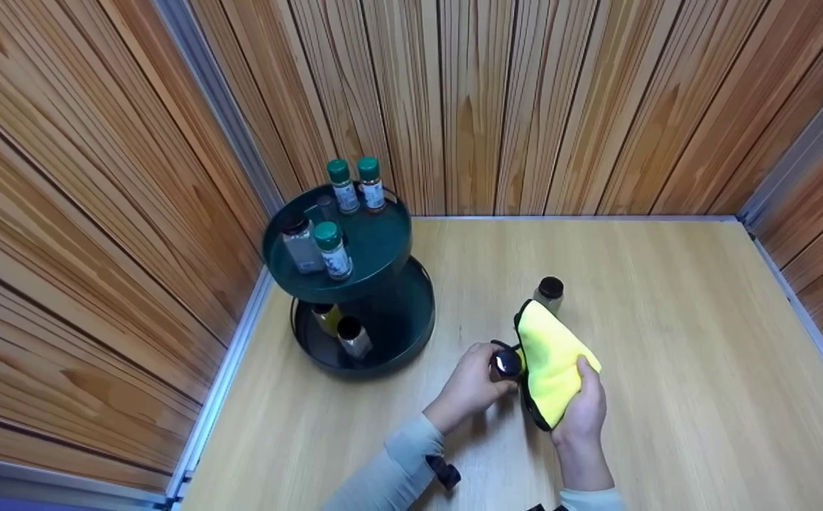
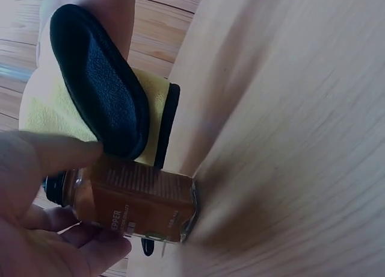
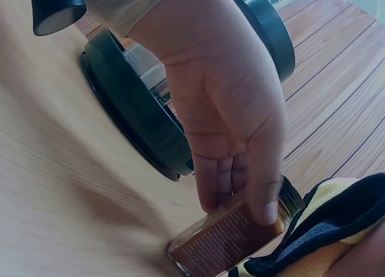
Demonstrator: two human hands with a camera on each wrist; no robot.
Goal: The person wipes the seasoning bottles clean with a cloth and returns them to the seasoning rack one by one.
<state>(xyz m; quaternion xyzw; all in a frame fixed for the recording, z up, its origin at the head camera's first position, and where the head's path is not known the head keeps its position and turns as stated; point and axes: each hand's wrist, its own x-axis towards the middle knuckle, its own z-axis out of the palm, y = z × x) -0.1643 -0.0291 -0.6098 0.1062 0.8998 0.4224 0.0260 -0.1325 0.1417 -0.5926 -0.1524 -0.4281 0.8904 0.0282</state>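
Observation:
My left hand (image 1: 473, 377) grips a spice jar (image 2: 141, 199) with a dark cap and a brown label on which "PEPPER" can be read. The jar's base is at or just above the tabletop; I cannot tell which. My right hand (image 1: 583, 411) holds a folded yellow cloth (image 1: 553, 362) with black edging, its thumb on top. Part of the cloth lies against the jar's capped end, its dark inner side (image 2: 114, 102) showing in the left wrist view. Behind the cloth stands another dark-capped jar (image 1: 549, 292), partly covered.
On the left stands a dark green two-tier rack (image 1: 375, 273). Its upper tier holds several jars, among them a green-capped one (image 1: 333, 250); two dark-capped jars, one whitish (image 1: 354, 338), are on the lower tier. Wood-panelled walls (image 1: 525, 106) enclose the table (image 1: 702, 341).

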